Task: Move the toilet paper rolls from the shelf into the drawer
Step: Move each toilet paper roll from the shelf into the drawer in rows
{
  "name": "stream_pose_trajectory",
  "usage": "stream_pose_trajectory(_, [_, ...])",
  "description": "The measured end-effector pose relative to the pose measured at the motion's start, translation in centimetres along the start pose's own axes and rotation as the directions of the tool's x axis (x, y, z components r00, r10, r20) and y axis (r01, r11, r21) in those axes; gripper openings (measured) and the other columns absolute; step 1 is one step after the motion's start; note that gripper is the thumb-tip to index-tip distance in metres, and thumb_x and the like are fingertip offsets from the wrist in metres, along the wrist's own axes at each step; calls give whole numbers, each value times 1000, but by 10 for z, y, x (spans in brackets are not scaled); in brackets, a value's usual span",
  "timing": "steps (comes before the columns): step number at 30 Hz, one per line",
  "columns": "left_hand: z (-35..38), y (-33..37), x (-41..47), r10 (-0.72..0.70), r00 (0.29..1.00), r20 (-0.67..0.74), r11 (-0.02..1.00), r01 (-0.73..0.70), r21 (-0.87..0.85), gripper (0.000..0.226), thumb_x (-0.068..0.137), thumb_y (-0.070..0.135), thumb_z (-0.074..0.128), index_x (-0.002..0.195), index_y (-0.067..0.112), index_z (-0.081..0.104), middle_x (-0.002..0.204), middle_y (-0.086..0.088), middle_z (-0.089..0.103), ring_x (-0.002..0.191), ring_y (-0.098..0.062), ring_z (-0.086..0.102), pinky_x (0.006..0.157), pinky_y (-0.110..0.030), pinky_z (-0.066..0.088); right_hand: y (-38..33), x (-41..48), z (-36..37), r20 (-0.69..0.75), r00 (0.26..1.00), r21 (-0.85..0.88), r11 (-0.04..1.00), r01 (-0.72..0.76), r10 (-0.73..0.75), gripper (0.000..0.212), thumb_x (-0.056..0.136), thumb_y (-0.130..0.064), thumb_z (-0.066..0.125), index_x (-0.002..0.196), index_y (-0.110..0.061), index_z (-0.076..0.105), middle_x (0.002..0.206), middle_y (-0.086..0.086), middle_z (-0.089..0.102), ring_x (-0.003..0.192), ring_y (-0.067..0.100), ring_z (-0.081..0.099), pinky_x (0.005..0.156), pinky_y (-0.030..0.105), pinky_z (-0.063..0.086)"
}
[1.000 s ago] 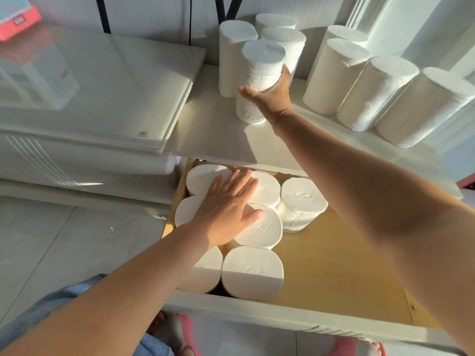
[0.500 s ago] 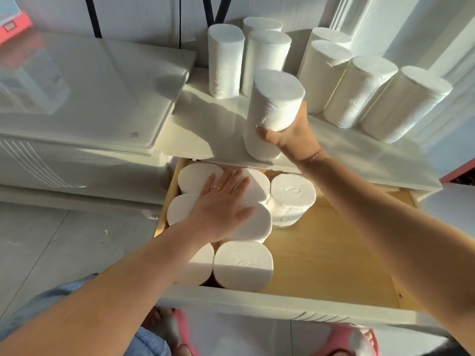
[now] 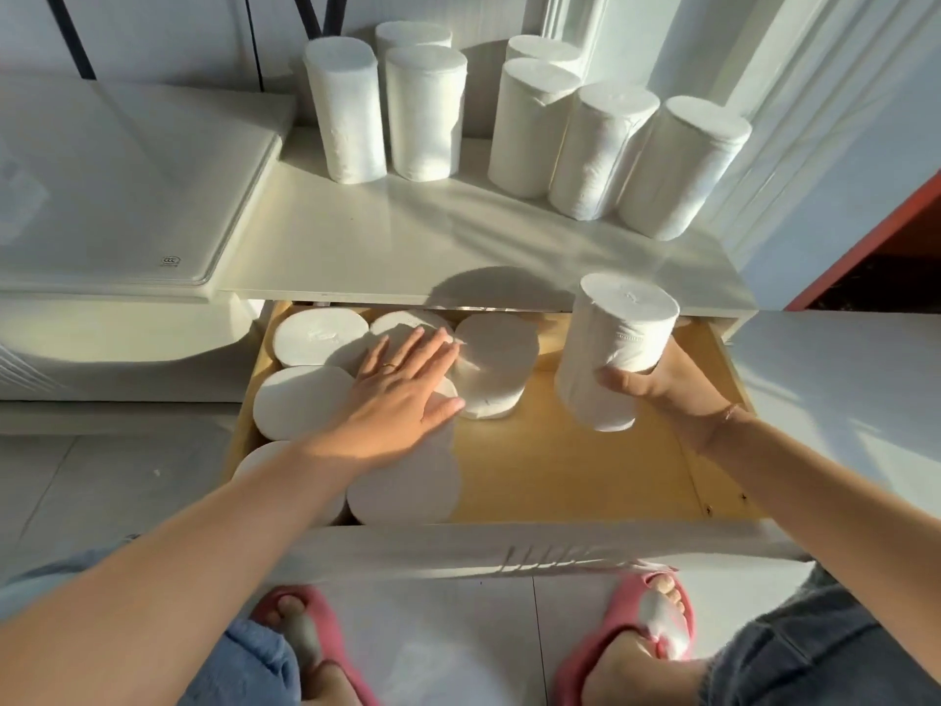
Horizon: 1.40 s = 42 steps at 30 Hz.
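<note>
My right hand (image 3: 667, 387) grips a white toilet paper roll (image 3: 613, 343) upright, held over the bare right part of the open wooden drawer (image 3: 575, 471). Several rolls (image 3: 315, 338) stand packed on end in the drawer's left half. My left hand (image 3: 402, 394) lies flat with spread fingers on top of those rolls. On the white shelf (image 3: 407, 236) above the drawer, several more rolls (image 3: 601, 150) stand upright along the back.
A white appliance with a closed lid (image 3: 117, 186) sits left of the shelf. The drawer's white front panel (image 3: 534, 550) runs across below my arms. My feet in pink slippers (image 3: 631, 629) are on the tiled floor. A wall stands to the right.
My right hand has lifted one roll off the shelf and brought it down and to the right, over the drawer. My left hand has stayed flat on the rolls in the drawer.
</note>
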<state>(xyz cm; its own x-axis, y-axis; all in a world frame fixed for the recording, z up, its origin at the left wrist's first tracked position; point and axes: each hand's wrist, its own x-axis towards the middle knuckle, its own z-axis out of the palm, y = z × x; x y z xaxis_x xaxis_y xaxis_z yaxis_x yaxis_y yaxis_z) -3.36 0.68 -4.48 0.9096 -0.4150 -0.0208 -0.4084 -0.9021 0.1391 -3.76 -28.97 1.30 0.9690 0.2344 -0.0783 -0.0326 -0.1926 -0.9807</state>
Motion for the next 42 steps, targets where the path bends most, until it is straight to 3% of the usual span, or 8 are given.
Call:
stream_pose_trajectory(4, [2, 1, 2, -7, 1000, 11, 1000, 7, 22, 74, 86, 68, 0, 149, 30, -1, 153, 13, -18, 143, -8, -15, 113, -36, -15, 19, 5, 3, -38, 999, -3, 1000, -1, 1, 110, 45, -42, 88, 139, -11, 39, 130, 20, 56, 121, 31, 55, 102, 42, 48])
stream_pose_trajectory(12, [0, 5, -3, -25, 1000, -19, 999, 24, -40, 85, 75, 72, -5, 149, 32, 1, 147, 20, -18, 142, -5, -15, 112, -33, -17, 69, 12, 3, -158, 969, -269, 936, -228, 190, 96, 60, -12, 84, 140, -22, 31, 128, 0, 54, 120, 17, 52, 103, 39, 47])
stream_pose_trajectory(18, [1, 4, -4, -10, 1000, -17, 999, 10, -36, 83, 77, 73, -6, 148, 33, -2, 146, 21, -21, 136, 0, -22, 102, -24, -30, 73, 14, 0, -108, 956, -172, 942, -287, 271, 92, 67, 1, 81, 143, -19, 32, 132, 5, 53, 126, 23, 48, 100, 41, 49])
stream_pose_trajectory(20, [2, 3, -4, 14, 1000, -17, 999, -14, -29, 82, 78, 74, -7, 148, 32, -3, 148, 20, -20, 137, -1, -22, 101, -23, -31, 64, 14, -2, -55, 942, -56, 941, -333, 331, 90, 65, -11, 84, 139, -29, 35, 128, -4, 54, 120, 19, 48, 88, 36, 50])
stream_pose_trajectory(24, [2, 1, -4, 41, 999, -30, 998, -42, -42, 82, 79, 74, -6, 149, 31, -2, 150, 18, -18, 138, -3, -22, 102, -23, -31, 43, 25, -10, -41, 849, 90, 848, -522, 527, 74, 75, -54, 68, 140, -35, 36, 143, -7, 44, 130, 20, 37, 103, 61, 28])
stream_pose_trajectory(33, [-5, 8, -6, -7, 1000, 3, 996, 7, -93, 67, 92, 62, 17, 149, 31, 0, 156, 14, -12, 141, -5, -20, 110, -30, -22, 21, 47, -7, -148, 808, -269, 762, -588, 571, 43, 98, -44, 43, 134, -20, 39, 110, 14, 58, 83, 29, 65, 73, 40, 59])
stream_pose_trajectory(39, [-6, 7, -8, 20, 1000, -3, 996, -20, -83, 80, 82, 71, 3, 150, 28, 0, 156, 12, -12, 142, -8, -18, 112, -34, -20, 21, 25, -5, 20, 731, -50, 731, -680, 682, 36, 99, -26, 36, 124, -1, 40, 74, 22, 61, 54, 29, 65, 58, 36, 60])
stream_pose_trajectory(42, [-5, 6, -9, 39, 999, -15, 995, -40, -87, 83, 80, 71, -1, 150, 27, 0, 156, 11, -12, 142, -8, -18, 113, -35, -19, 25, 14, 1, 24, 699, -105, 697, -709, 715, 36, 98, -24, 40, 123, 2, 41, 83, 24, 62, 62, 30, 66, 64, 38, 60])
